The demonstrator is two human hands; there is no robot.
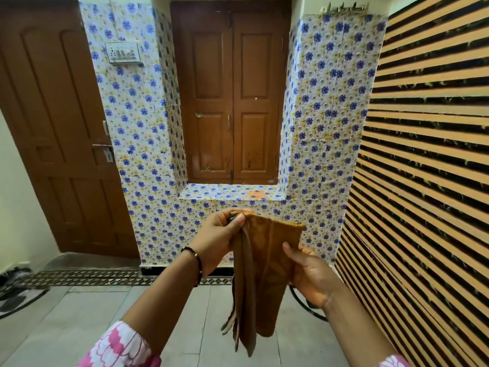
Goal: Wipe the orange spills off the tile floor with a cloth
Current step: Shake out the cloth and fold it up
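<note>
A brown-orange cloth (260,274) hangs in front of me, held up in the air by both hands. My left hand (221,238) pinches its top left corner between thumb and fingers. My right hand (308,274) grips the cloth's right edge lower down, thumb on the front. An orange spill (256,194) marks the flower-patterned ledge below the shutters, just beyond the cloth. The grey tile floor (87,313) lies below; I see no orange marks on its visible part.
Closed brown window shutters (232,102) sit in a flower-tiled recess. A brown door (53,128) stands at left, a striped wall (428,181) at right. Shoes (16,284) lie at the floor's left edge. A dark cable (304,304) curves on the floor near the striped wall.
</note>
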